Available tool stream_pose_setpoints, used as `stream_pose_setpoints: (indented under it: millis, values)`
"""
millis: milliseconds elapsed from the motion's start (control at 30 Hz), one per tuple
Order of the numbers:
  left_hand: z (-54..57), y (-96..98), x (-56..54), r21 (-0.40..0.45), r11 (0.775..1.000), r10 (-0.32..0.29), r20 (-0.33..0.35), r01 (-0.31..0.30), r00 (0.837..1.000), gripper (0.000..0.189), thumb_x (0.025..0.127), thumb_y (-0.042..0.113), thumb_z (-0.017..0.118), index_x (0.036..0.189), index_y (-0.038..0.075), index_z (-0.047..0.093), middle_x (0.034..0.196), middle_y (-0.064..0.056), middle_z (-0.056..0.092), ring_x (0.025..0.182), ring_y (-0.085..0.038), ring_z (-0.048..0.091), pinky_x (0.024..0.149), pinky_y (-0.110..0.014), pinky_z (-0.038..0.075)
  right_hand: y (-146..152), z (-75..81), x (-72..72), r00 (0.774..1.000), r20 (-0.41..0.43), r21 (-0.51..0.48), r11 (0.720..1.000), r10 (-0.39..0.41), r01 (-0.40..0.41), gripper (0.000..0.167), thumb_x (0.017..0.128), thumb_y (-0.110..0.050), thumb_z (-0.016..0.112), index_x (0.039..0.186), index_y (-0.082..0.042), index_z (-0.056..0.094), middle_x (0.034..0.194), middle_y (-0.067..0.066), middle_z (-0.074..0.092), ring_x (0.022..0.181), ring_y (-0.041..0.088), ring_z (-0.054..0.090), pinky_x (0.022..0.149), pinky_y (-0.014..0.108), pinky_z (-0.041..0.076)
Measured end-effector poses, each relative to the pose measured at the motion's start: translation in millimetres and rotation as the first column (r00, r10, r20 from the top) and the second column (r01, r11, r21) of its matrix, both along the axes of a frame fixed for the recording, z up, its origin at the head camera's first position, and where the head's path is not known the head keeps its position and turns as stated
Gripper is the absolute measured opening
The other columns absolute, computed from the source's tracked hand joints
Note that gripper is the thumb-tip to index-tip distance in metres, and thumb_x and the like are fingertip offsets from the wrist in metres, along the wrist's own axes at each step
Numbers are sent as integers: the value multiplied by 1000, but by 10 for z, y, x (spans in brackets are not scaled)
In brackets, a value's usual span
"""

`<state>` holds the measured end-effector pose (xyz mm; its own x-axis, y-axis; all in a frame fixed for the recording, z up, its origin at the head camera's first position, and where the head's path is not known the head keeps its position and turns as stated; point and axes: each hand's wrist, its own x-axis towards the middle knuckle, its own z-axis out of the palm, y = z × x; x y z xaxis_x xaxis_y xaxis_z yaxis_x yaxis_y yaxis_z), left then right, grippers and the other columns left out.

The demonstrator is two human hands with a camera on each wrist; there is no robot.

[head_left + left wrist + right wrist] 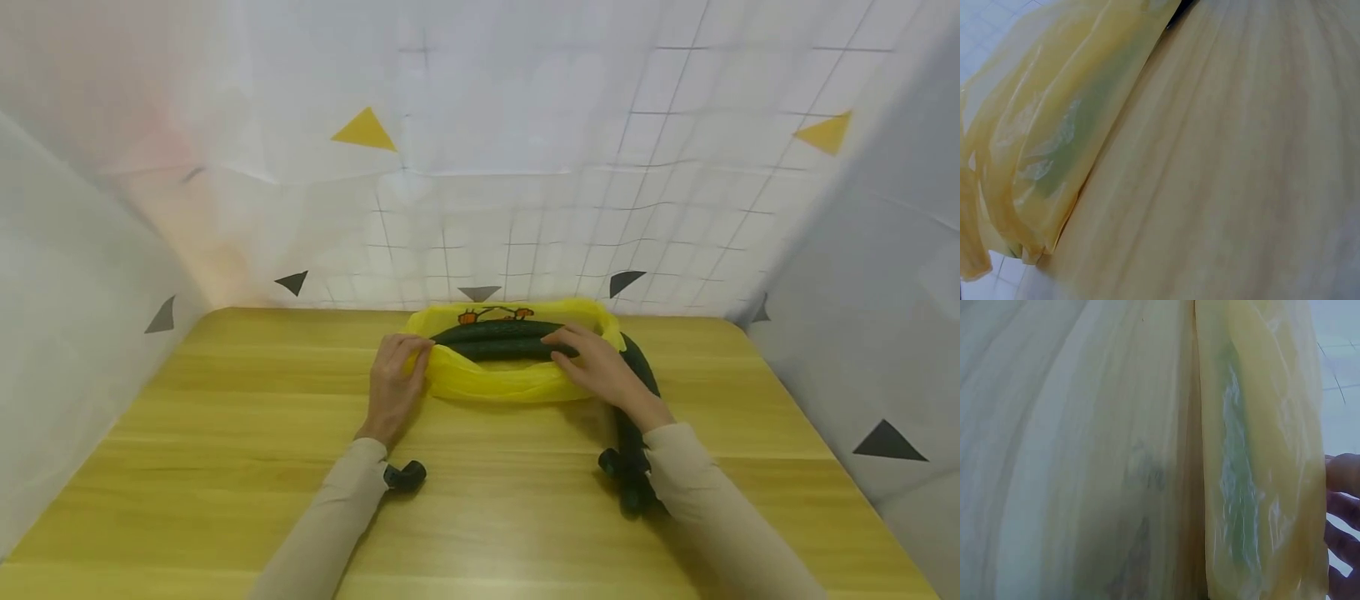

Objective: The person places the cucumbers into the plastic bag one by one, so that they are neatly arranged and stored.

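1. Your left hand (395,375) is at the left end of the yellow bag (502,385), its thumb and fingertips pinched together on the rim.
2. Your right hand (596,367) reaches over the bag's right end, fingers bent and thumb apart from them. Your right wrist view catches those fingers too, spaced from one another beside the bag's film. Whether the fingertips press on anything is too small to tell.
3. As for the yellow bag, it lies on its table in front of you, between your two hands, with its mouth gaping upward. Its far wall carries an orange and black print (495,315).
4. Inside the bag's mouth you have two dark green cucumbers (487,341) side by side, running along the bag from left to right. Both wrist views show a green shape through the thin, creased film.
5. Just beside the bag's right end is another dark green cucumber (637,365), stretching towards you and passing under your right wrist — its near part is hard to make out there.
6. Nearer you than the bag come your beige sleeves (322,508) and the wooden table (480,525); beyond the bag rises a pale wall (480,225) — thin grid lines, yellow and dark triangles.
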<state>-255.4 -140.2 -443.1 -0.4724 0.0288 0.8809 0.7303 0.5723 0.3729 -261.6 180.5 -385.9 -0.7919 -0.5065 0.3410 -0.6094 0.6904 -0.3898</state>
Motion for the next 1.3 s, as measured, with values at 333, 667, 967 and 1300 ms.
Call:
stream_pose_setpoints:
  millis: [333,667,967,1300]
  values:
    - [-3,-12,40,16,1000,-10,12,10,1000,11,86,3,66,97,5,69,96,-6,65,94,-21,55,85,-26,45,186,13,130,999,-41,-81,996,34,-37,28,94,-14,59,121,-11,61,121,4,60,108,24,58,83,43,49]
    - [12,-34,14,24,1000,-14,7,14,1000,12,86,3,66,97,5,69,96,-7,65,93,-22,55,85,-25,44,407,-3,201,996,-86,-234,972,12,-31,30,90,-6,62,119,-14,63,115,5,63,104,24,57,85,39,47]
    - [2,-4,32,41,999,-10,33,8,999,11,88,5,65,98,7,69,97,-5,65,93,-20,55,84,-26,43,661,1,279,991,-87,-293,953,-101,72,26,91,-6,61,117,-10,64,115,7,63,98,16,58,84,29,49]
    - [10,-1,28,20,1000,-15,20,15,1000,12,87,3,65,98,5,68,96,-6,65,93,-22,54,84,-27,43,944,-3,314,980,8,-279,940,-199,193,30,94,-12,58,123,-7,60,118,12,62,100,20,59,86,25,49]
